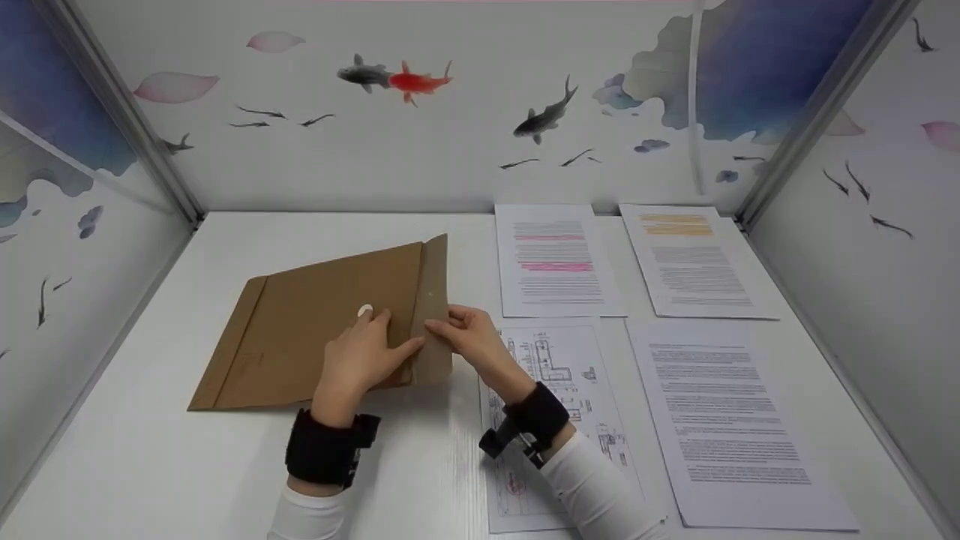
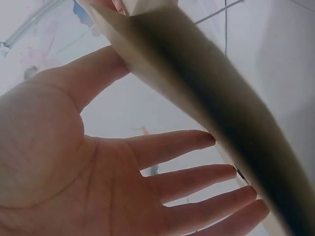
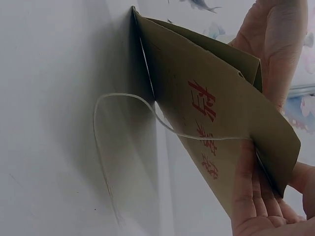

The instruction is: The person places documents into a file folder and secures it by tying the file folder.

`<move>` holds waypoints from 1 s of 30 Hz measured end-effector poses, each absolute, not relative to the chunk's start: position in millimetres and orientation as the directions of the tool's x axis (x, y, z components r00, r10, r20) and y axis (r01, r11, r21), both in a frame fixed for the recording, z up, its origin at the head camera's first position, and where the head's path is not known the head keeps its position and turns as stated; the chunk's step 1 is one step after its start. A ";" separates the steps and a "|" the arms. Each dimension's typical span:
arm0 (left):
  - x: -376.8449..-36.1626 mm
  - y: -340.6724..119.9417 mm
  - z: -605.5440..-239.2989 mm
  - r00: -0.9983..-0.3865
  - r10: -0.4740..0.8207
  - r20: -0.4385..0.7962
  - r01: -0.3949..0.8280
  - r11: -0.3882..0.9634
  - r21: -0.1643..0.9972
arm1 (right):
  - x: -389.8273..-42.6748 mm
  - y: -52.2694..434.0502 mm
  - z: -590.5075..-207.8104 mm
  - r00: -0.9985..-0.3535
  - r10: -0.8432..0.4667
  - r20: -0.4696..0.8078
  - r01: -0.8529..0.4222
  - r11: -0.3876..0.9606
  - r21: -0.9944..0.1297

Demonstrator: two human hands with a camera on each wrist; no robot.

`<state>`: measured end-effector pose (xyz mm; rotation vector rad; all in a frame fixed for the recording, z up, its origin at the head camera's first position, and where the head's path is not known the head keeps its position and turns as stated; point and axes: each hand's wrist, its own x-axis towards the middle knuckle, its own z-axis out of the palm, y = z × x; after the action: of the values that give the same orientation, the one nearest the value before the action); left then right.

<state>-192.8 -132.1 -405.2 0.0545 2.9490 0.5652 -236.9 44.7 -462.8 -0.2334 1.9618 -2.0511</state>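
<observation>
Nearest us, the two wrists carry black camera straps; both hands meet at the flap end of the envelope (image 1: 322, 330), which lies flat on the white table (image 1: 150, 465), its body running away to the left of the grip.

The left hand (image 1: 360, 360) rests on the envelope's face just left of the flap (image 1: 431, 300); in the left wrist view its fingers (image 2: 187, 147) are straight and spread, curled round nothing, with the brown card edge crossing above them; we judge that it bears down to keep the envelope from sliding.

The right hand (image 1: 465, 334) pinches the flap's lower part, thumb on one side and fingers on the other; the right wrist view shows the fingers (image 3: 246, 196) under the lifted, folded flap, beside red printed characters; a thin closure string (image 3: 123, 128) hangs loose from the flap in a loop, so we judge that the flap is unfastened and held up to keep the mouth accessible.

Under the right forearm lies a drawing sheet (image 1: 555, 375); right of it, a text page (image 1: 727, 412).

Beyond the grip, a pink-marked page (image 1: 555, 259) and an orange-marked page (image 1: 694, 259) lie side by side; we judge that the four sheets are laid apart within reach of the right hand.

Farthest, the booth wall (image 1: 450, 150) bears painted fish.
</observation>
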 end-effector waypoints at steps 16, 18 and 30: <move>-188.8 -119.8 -400.4 -0.998 0.002 -0.058 -0.023 0.901 0.433 | -242.1 46.4 -459.2 -0.909 -0.380 -0.169 0.175 0.017 -0.984; -188.4 -119.1 -399.0 -0.999 0.009 -0.052 -0.015 0.900 0.436 | -243.2 47.0 -457.1 -0.898 -0.401 -0.181 0.191 0.016 -0.981; -184.0 -124.1 -393.7 -0.999 0.020 -0.037 0.001 0.890 0.456 | -246.0 44.3 -448.2 -0.850 -0.485 -0.205 0.238 -0.005 -0.971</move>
<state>-184.0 -124.1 -393.7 0.0170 3.0143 0.7267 -246.0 44.3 -448.2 -0.2555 1.7818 -1.9058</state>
